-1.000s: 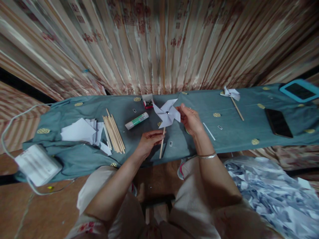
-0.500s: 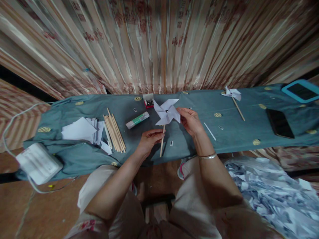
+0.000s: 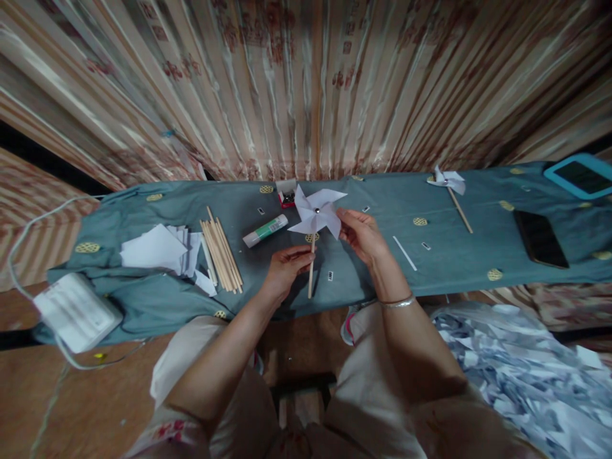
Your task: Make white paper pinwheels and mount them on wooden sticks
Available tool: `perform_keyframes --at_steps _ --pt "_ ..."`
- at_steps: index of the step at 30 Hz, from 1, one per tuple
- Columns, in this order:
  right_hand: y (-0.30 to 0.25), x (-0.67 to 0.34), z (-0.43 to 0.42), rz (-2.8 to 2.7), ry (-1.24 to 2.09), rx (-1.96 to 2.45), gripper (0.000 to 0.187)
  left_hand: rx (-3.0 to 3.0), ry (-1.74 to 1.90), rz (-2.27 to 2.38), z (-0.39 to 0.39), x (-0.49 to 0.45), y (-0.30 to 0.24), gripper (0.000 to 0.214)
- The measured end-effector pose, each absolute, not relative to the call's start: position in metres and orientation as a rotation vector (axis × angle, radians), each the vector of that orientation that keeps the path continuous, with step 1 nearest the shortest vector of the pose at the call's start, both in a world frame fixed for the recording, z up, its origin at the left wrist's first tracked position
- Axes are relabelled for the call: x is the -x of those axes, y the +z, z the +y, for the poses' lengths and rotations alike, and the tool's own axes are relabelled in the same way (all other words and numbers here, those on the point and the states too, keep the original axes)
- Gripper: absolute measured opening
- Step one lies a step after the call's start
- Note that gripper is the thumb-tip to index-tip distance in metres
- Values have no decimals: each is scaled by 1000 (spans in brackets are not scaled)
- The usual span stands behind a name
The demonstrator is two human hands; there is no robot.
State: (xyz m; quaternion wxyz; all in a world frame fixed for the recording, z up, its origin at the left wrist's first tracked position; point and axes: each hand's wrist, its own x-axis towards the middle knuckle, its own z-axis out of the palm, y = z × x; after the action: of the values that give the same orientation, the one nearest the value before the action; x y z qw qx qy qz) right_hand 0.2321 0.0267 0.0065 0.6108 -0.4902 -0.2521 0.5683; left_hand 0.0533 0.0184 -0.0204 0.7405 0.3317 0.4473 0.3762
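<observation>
A white paper pinwheel (image 3: 315, 213) with a metal pin at its centre sits on a thin wooden stick (image 3: 311, 274). My left hand (image 3: 285, 271) is closed round that stick, holding it upright above the teal-covered bench (image 3: 430, 268). My right hand (image 3: 362, 236) pinches the pinwheel's right blade between thumb and fingers. A metal bangle circles the right wrist.
On the bench lie a glue stick (image 3: 264, 231), a bundle of wooden sticks (image 3: 220, 256), white paper squares (image 3: 157, 250), a small red box (image 3: 287, 198), a second pinwheel (image 3: 449, 188), a black phone (image 3: 540, 239) and a blue-cased tablet (image 3: 581, 174). A white power strip (image 3: 76, 312) lies at left. Shredded paper (image 3: 516, 376) is heaped at right.
The pinwheel has turned slightly and sits a little higher. Both hands keep their hold.
</observation>
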Motion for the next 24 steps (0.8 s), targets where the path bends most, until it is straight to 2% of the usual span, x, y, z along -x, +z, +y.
perform_keyframes --at_steps 24 --pt "-7 -222 28 -496 1427 1069 32 -691 884 988 19 -55 -17 39"
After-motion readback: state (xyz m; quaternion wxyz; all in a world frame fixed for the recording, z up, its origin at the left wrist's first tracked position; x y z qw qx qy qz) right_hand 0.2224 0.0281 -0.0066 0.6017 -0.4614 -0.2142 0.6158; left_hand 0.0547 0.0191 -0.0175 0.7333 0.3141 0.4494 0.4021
